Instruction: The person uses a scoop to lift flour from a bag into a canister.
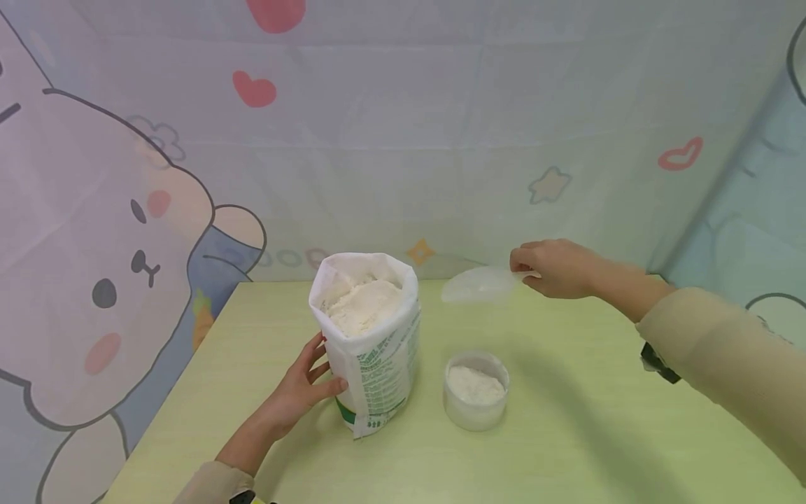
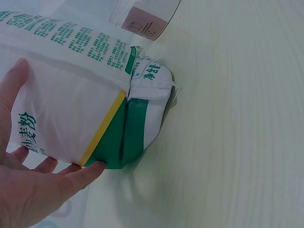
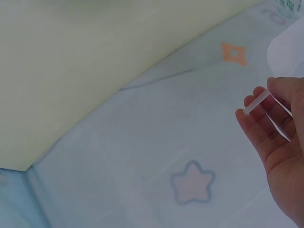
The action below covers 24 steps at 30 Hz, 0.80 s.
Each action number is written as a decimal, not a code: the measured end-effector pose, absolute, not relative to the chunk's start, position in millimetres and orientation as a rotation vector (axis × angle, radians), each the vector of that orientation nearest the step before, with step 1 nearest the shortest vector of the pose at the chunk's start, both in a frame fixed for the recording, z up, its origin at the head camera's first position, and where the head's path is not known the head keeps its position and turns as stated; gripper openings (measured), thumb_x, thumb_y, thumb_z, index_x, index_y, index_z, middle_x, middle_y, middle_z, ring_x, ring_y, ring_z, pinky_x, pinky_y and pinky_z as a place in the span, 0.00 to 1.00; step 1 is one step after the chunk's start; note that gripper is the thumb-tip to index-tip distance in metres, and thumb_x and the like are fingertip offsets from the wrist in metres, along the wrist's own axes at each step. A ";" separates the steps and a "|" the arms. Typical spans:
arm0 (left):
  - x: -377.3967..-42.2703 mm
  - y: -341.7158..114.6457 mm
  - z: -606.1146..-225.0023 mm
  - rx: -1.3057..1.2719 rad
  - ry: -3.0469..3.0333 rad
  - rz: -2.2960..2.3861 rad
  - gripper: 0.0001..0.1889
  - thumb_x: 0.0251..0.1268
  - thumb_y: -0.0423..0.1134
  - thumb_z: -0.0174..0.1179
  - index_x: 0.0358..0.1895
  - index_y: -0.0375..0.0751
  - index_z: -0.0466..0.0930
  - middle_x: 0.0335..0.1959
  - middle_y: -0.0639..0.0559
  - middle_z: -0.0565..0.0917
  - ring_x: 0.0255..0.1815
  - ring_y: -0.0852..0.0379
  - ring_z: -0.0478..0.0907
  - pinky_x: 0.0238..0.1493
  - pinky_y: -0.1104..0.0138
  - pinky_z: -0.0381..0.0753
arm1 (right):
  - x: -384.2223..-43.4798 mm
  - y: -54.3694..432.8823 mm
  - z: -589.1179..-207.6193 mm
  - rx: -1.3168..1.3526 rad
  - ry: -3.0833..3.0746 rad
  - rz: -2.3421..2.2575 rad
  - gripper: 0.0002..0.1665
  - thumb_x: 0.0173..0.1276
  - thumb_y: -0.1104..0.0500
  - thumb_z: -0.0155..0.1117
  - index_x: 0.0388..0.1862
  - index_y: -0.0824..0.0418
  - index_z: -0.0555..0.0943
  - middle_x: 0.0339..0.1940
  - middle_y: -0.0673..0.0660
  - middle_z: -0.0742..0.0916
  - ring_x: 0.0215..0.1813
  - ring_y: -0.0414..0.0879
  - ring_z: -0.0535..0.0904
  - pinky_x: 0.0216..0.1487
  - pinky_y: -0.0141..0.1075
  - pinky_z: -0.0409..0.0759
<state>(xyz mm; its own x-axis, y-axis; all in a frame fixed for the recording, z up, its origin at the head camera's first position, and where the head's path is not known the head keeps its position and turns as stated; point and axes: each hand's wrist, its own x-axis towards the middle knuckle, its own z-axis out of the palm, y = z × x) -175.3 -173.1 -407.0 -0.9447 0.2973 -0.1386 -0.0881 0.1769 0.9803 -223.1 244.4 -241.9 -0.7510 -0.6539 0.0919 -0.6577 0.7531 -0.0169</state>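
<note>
A white flour bag (image 1: pixel 387 374) with green print stands open at the top, and pale flour (image 1: pixel 365 306) shows inside. My left hand (image 1: pixel 299 392) holds its left side, thumb toward the front; the left wrist view shows spread fingers (image 2: pixel 85 175) against the lower bag. My right hand (image 1: pixel 557 268) pinches the handle of a translucent plastic scoop (image 1: pixel 481 285) in the air, right of the bag. In the right wrist view the thumb and fingers meet on the thin handle (image 3: pixel 257 101). Below the scoop, a round tub (image 1: pixel 474 416) holds flour heaped higher toward the left.
The pale yellow-green table (image 1: pixel 554 448) ends at a cloth backdrop (image 1: pixel 403 140) printed with hearts, stars and a cartoon animal. A pinkish label (image 2: pixel 144 23) on the tub shows in the left wrist view. The right arm's shadow falls across the table.
</note>
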 end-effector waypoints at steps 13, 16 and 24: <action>-176.4 -172.9 -407.5 0.198 2.168 1.821 0.50 0.52 0.43 0.68 0.71 0.65 0.41 0.73 0.50 0.46 0.72 0.39 0.47 0.61 0.42 0.62 | -227.0 220.6 -192.1 1.083 -2.814 0.013 0.06 0.61 0.68 0.59 0.35 0.60 0.74 0.33 0.53 0.79 0.33 0.45 0.74 0.37 0.40 0.76; -177.0 -172.4 -407.5 0.201 2.170 1.821 0.49 0.52 0.43 0.68 0.71 0.65 0.41 0.73 0.50 0.46 0.72 0.39 0.47 0.62 0.42 0.62 | -228.2 213.2 -183.0 1.094 -2.778 0.013 0.06 0.60 0.68 0.59 0.36 0.60 0.75 0.35 0.54 0.81 0.35 0.47 0.77 0.38 0.41 0.77; -176.4 -170.1 -406.3 0.194 2.172 1.815 0.50 0.51 0.42 0.68 0.71 0.65 0.41 0.73 0.50 0.46 0.72 0.39 0.48 0.62 0.42 0.61 | -229.5 187.7 -169.8 1.120 -2.785 -0.074 0.08 0.62 0.65 0.58 0.40 0.59 0.77 0.40 0.53 0.82 0.43 0.50 0.80 0.43 0.44 0.78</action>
<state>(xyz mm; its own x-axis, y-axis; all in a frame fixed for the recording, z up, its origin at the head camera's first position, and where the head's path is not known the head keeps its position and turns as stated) -176.4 -170.1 -406.3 -0.9449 0.2939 -0.1439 -0.0895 0.1909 0.9775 -229.5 187.7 -169.8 -0.7135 -0.6920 0.1097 -0.6852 0.7219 0.0969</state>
